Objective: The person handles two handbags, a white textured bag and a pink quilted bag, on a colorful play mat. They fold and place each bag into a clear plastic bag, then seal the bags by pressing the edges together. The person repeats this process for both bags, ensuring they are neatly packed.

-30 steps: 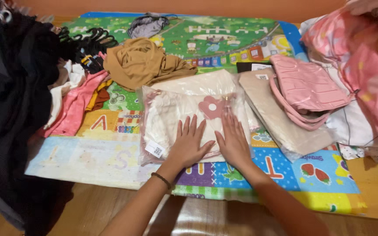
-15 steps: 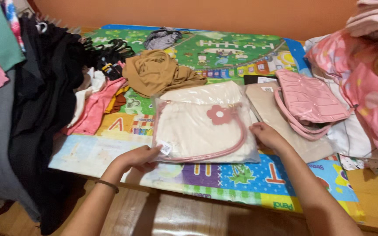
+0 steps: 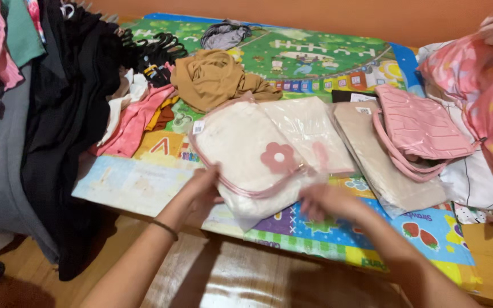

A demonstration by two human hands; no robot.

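A cream bag with pink trim and a pink flower, sealed in clear plastic, lies turned at an angle on the colourful play mat. My left hand grips its left near edge. My right hand, blurred, holds its lower right corner. Under it lies another cream item in clear plastic.
A beige packaged item and a pink handbag lie to the right, beside pink floral fabric. Mustard cloth, pink clothes, black hangers and dark hanging garments fill the left. The wooden floor is below.
I have turned the packaged cream bag clockwise, its tagged corner now at the far left. My hands moved from its sides to its near edge. The view shifted right.
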